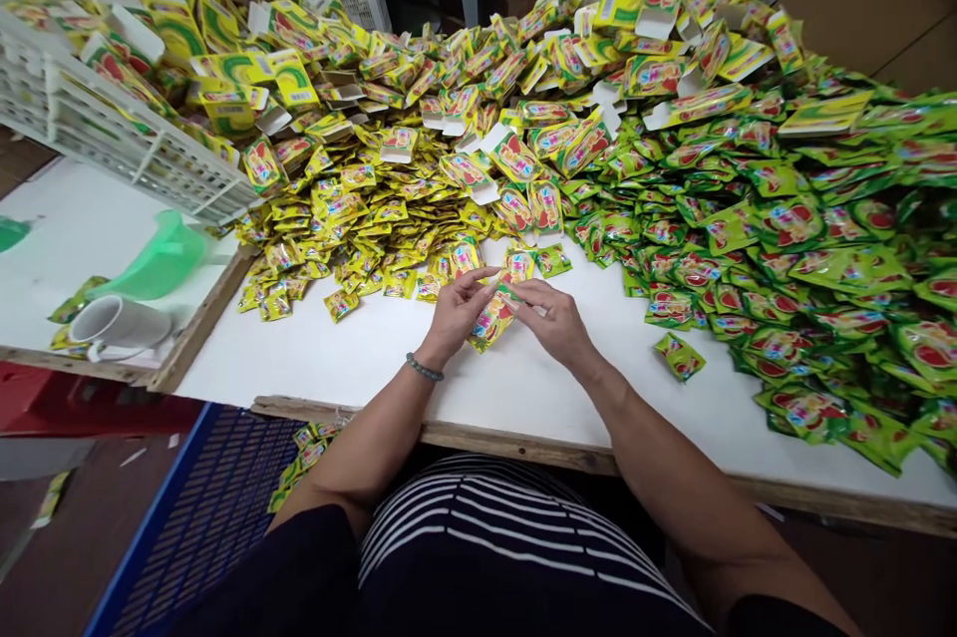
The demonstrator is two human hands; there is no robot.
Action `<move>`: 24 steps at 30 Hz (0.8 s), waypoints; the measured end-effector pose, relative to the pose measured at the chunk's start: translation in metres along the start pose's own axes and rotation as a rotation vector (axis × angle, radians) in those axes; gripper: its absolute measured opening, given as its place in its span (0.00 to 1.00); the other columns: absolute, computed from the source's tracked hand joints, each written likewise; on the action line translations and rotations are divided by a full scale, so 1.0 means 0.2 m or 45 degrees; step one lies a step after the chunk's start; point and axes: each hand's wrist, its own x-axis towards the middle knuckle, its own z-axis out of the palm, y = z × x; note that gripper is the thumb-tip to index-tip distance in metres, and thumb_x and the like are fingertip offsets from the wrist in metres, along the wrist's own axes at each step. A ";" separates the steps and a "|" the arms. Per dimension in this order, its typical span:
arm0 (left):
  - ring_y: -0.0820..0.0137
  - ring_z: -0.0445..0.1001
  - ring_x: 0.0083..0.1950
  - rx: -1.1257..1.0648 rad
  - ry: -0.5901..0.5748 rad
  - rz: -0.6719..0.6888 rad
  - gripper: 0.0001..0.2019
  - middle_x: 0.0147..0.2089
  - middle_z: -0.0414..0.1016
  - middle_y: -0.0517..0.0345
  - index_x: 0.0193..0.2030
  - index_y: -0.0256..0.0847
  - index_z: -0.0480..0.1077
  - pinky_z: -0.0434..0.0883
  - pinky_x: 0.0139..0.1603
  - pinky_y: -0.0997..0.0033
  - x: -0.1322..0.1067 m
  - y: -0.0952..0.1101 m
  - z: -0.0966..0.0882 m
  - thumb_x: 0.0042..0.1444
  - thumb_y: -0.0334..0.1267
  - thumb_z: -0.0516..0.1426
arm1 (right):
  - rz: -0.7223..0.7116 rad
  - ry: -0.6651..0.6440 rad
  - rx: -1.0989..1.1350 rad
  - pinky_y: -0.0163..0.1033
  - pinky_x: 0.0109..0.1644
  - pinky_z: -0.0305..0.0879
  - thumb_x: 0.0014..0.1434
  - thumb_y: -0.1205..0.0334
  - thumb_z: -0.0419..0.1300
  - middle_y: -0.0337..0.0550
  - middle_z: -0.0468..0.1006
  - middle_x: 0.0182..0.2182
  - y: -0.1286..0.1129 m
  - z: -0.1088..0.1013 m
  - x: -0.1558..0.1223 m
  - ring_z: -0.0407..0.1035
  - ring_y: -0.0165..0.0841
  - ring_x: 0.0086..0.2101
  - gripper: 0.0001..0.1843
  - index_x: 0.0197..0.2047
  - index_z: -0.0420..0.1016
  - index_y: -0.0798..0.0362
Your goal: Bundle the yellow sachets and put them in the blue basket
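Yellow-green sachet bundle [491, 321] lies at centre of head view, just above the white table [359, 358] and gripped from both sides. L hand [458, 311], bead bracelet at wrist, has fingers curled and pinched on the bundle's upper-left edge; R hand [557, 323] is closed on its right end. Behind: yellow sachet heap [351, 218] and small cartons [523, 69], with green sachet heap [807, 248] at right. Far left: white crate [112, 129], green scoop [160, 258], white mug [120, 323].
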 end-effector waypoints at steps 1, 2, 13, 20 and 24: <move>0.81 0.52 0.20 0.009 -0.003 -0.017 0.25 0.20 0.60 0.67 0.48 0.36 0.73 0.50 0.22 0.77 0.00 0.01 -0.01 0.49 0.52 0.63 | -0.022 -0.003 -0.048 0.44 0.51 0.68 0.58 0.51 0.59 0.46 0.81 0.41 0.01 0.01 0.00 0.72 0.37 0.44 0.16 0.43 0.82 0.50; 0.81 0.51 0.20 0.029 -0.029 -0.038 0.25 0.19 0.58 0.68 0.49 0.36 0.73 0.49 0.22 0.77 0.01 0.01 -0.01 0.49 0.52 0.63 | -0.031 -0.006 -0.104 0.43 0.50 0.68 0.60 0.50 0.57 0.45 0.81 0.39 0.02 0.01 0.02 0.73 0.37 0.43 0.16 0.40 0.82 0.50; 0.71 0.70 0.34 0.978 -0.391 0.049 0.13 0.32 0.75 0.57 0.36 0.37 0.74 0.64 0.35 0.73 0.05 0.09 -0.03 0.56 0.46 0.57 | 0.221 0.161 -0.989 0.51 0.55 0.61 0.60 0.63 0.54 0.50 0.76 0.49 0.34 -0.19 0.20 0.67 0.42 0.49 0.11 0.36 0.78 0.53; 0.60 0.70 0.51 1.703 -0.327 0.312 0.22 0.55 0.70 0.43 0.55 0.37 0.69 0.66 0.49 0.63 0.23 0.16 0.11 0.54 0.25 0.51 | 0.346 0.105 -1.024 0.44 0.46 0.64 0.51 0.64 0.64 0.51 0.75 0.45 0.31 -0.23 0.13 0.68 0.42 0.46 0.22 0.51 0.73 0.53; 0.56 0.64 0.58 1.945 -0.864 0.333 0.29 0.62 0.63 0.43 0.61 0.42 0.66 0.63 0.55 0.58 0.32 0.16 0.14 0.50 0.23 0.52 | 0.493 0.117 -0.702 0.44 0.41 0.63 0.38 0.62 0.72 0.48 0.77 0.31 0.30 -0.26 0.10 0.71 0.44 0.37 0.24 0.41 0.75 0.55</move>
